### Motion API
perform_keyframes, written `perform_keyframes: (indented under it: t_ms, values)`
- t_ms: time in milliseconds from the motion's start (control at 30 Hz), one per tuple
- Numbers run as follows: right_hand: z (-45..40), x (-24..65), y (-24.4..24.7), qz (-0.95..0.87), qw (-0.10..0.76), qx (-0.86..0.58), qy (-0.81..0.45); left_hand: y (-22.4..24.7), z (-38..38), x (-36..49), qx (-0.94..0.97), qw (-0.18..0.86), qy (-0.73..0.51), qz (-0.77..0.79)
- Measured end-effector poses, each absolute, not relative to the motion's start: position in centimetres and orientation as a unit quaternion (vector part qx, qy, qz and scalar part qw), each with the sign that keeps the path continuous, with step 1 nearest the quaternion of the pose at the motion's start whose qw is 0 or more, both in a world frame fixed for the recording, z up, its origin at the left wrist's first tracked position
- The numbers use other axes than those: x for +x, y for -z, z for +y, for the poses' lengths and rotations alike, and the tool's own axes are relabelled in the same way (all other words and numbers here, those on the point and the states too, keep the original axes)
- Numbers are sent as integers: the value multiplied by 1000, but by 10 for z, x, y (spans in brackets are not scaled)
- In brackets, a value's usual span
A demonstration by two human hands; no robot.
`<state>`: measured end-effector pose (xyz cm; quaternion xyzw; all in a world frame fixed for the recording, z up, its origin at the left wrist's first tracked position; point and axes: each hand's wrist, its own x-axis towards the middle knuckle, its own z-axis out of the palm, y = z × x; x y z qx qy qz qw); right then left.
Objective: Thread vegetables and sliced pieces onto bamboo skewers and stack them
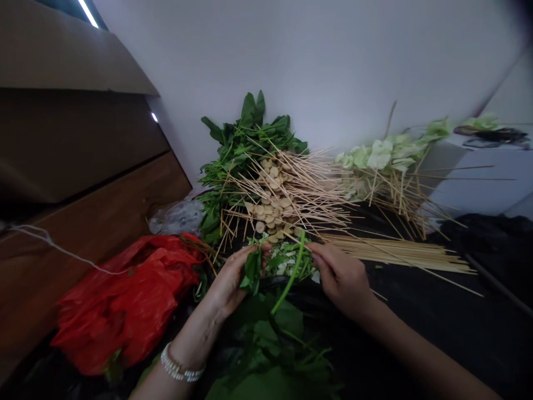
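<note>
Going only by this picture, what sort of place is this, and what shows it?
Probably a food-preparation corner, though home or shop is unclear: it has heaped leafy greens, pale round slices among thin sticks, and a bundle of bare sticks.

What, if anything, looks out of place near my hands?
Leafy scraps lie scattered between the left hand and right hand, looking messy. One loose skewer lies askew across the neatly aligned skewer bundle. I see no clear damage.
</note>
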<state>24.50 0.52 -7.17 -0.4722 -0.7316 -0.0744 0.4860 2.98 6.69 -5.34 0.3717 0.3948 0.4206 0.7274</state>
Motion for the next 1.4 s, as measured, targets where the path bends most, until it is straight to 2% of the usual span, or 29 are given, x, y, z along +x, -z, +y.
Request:
perform_keyframes:
  t_ms: [367,1400]
  values:
    - [2,233,82,-786,418,-447,88,55,66,30,344,735,-442,382]
    - [1,232,85,-790,394,-461,89,57,65,30,394,702,-433,405]
